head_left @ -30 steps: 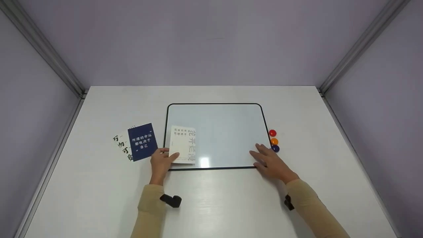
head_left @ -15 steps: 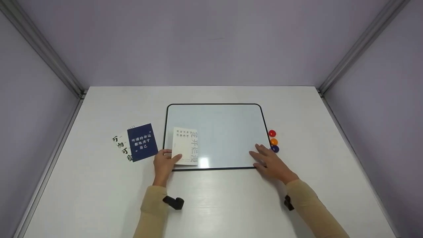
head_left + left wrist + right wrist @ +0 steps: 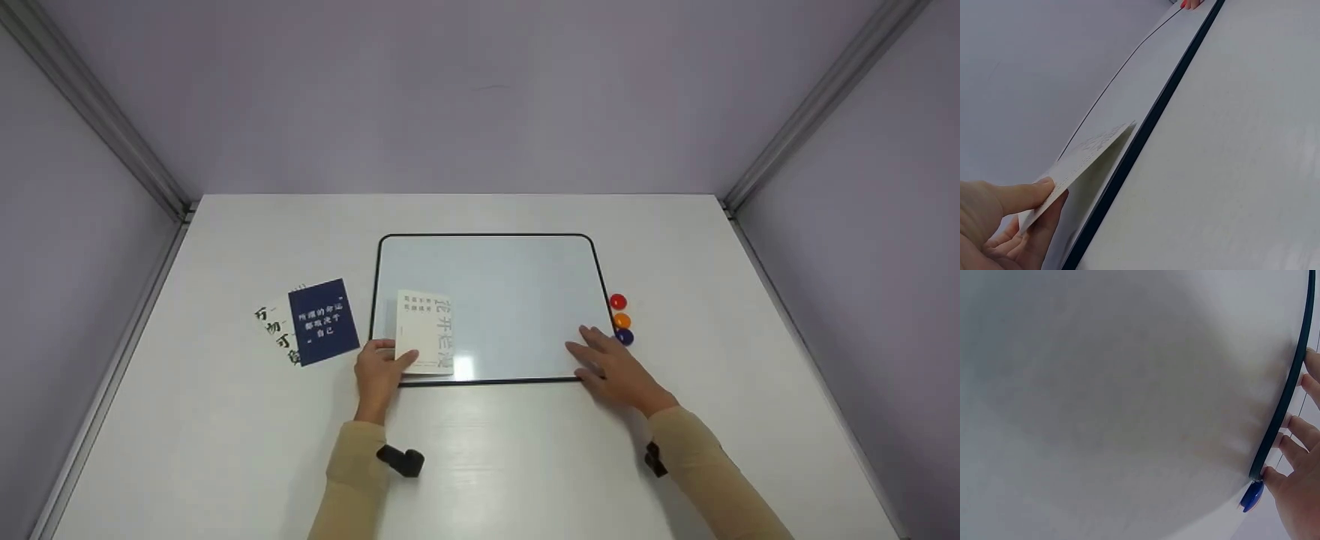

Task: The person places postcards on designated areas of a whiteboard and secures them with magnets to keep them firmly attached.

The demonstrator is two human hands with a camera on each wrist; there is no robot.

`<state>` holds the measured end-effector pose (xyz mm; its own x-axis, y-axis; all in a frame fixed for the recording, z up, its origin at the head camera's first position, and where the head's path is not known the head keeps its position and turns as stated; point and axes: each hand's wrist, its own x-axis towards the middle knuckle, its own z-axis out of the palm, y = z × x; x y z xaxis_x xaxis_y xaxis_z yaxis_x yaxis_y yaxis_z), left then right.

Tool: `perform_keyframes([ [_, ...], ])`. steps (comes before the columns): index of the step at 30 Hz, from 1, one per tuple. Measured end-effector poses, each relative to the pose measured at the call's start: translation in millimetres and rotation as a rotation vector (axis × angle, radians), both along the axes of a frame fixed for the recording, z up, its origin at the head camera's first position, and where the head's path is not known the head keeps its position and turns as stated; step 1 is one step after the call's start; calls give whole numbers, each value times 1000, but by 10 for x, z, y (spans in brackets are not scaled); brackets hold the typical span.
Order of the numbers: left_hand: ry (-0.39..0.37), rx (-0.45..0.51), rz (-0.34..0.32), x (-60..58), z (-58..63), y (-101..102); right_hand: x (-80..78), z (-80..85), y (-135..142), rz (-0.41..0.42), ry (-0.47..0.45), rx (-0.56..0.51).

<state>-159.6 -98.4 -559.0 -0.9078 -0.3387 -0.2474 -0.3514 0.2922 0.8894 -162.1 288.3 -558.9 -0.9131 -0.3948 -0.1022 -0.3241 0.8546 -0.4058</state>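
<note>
Card [image 3: 426, 324] at lower centre, likely light and springy, suits left-edge pinching, as the left hand [image 3: 377, 375] does, right hand [image 3: 619, 373] outspread.

Whiteboard [image 3: 517, 300] smooth, glossy; cream card [image 3: 424, 326] matt paper; sleeves [image 3: 354, 469] matt cloth.

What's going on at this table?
A person's left hand pinches a cream card, tilted over the left part of a black-edged whiteboard. Their right hand touches the board's near right corner. Red, orange and blue discs line the board's right side; left of it, a navy card overlaps a white card.
</note>
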Motion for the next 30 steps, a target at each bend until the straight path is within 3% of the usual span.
perform_keyframes([
  [16, 36, -43, 81, 13, -13, 146, 16, 15, -8, -9, -22, 26],
  [30, 7, -225, 26, 50, 35, 177, 2, 37, -16, -5, -54, 52],
])
